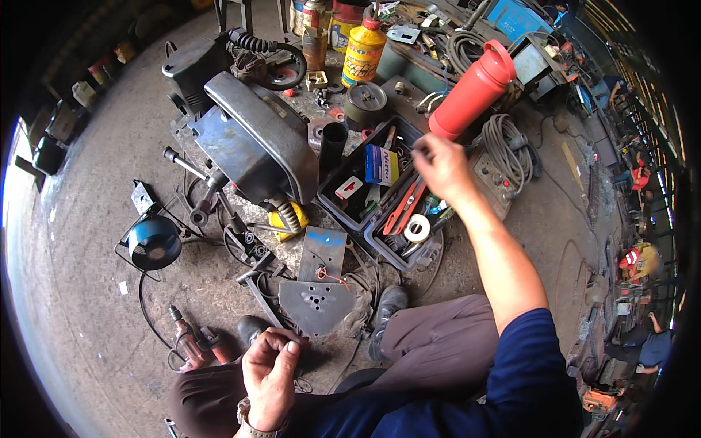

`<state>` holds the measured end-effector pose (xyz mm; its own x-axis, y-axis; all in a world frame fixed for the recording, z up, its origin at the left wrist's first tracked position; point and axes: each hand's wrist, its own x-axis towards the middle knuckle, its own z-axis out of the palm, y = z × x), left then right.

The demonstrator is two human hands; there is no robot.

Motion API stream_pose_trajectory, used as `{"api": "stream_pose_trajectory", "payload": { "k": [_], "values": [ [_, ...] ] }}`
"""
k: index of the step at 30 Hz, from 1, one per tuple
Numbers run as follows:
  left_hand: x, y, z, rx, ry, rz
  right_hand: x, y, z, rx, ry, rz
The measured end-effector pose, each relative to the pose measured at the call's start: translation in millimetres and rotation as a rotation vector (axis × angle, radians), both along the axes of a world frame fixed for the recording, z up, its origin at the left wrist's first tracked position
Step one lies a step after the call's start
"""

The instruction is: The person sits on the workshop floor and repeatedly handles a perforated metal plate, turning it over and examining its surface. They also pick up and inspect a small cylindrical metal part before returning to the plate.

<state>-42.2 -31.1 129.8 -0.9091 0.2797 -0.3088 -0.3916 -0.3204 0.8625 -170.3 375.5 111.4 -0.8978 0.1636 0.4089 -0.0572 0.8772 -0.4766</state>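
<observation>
My left hand (269,376) is raised above my lap, fingers curled and thumb pressed against them. Something small and dark shows at the fingertips, too unclear to name. With the arm stretched forward, my right hand (444,169) hovers over the right side of an open dark toolbox (342,217). Its fingers are bunched together, and what they pinch, if anything, cannot be made out. Inside the toolbox are a blue and yellow small box (381,165), a red-handled tool (404,206) and a roll of white tape (417,228). Just beyond that hand stands a red bottle (471,95).
A grey machine (252,142) with a thick handle stands left of the toolbox. Before my feet lies a dark metal plate (316,305) with holes. A drill (191,339) and a round blue device (153,242) lie leftward. Coiled cable (506,150) and a yellow bottle (364,55) are farther off.
</observation>
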Motion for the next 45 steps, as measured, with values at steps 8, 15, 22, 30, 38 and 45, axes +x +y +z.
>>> {"api": "stream_pose_trajectory", "payload": {
  "k": [8, 15, 22, 30, 38, 45],
  "values": [
    [-22, 0, -2, -0.01, -0.086, 0.149, -11, 34, -3, -0.016, 0.009, -0.191],
    [-33, 12, 19, -0.124, -0.094, 0.345, -31, 49, -21, 0.035, 0.06, -0.132],
    [-40, -11, 18, -0.111, -0.236, 0.052, -37, 36, -11, 0.02, -0.022, -0.226],
    [-42, -22, 11, -0.165, -0.238, -0.032, -37, 40, -11, 0.037, 0.015, -0.205],
    [-32, -19, -11, -0.034, -0.064, 0.136, -38, 38, -6, 0.028, 0.017, -0.223],
    [-46, -1, 20, -0.178, -0.196, 0.075, -40, 45, -14, 0.052, 0.055, -0.191]
  ]
}}
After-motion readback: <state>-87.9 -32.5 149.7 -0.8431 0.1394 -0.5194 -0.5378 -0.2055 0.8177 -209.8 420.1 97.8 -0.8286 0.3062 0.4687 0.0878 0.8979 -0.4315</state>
